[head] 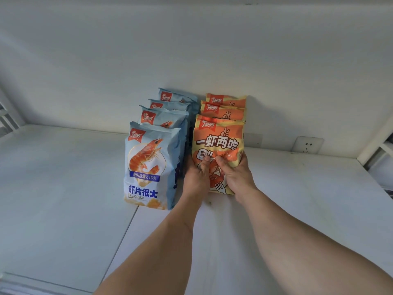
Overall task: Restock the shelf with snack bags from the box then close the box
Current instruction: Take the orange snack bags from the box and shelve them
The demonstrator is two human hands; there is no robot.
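White shelf board (63, 188) with a white back wall (191, 50) forms the setting; a seam runs across the board from the near edge toward the bags.

Left hand (196, 173): closed around the lower left side of the front orange snack bag (219, 141), thumb pressed across the bag's printed face, remaining fingers hidden behind its left edge. Right hand (234, 173): closed on the lower right side of the same bag, thumb on the face close to the left thumb, fingers wrapped round the right edge. Both forearms reach in from the bottom of the view.

The held orange bag stands upright on the shelf, at the front of its row. Directly behind it stand two more orange bags (225, 107), one behind the other, the rearmost against or just short of the back wall; contact cannot be confirmed.

Just beside this row on the left is a row of four pale blue prawn-cracker bags (148, 167), upright, one behind another. The frontmost blue bag sits nearer the viewer than the held orange bag. The left hand occupies the narrow gap between the two rows.

A wall socket (307, 144) is set in the back wall to the right of the bags, low, near the shelf surface. White upright framing (372, 135) shows at the right edge.
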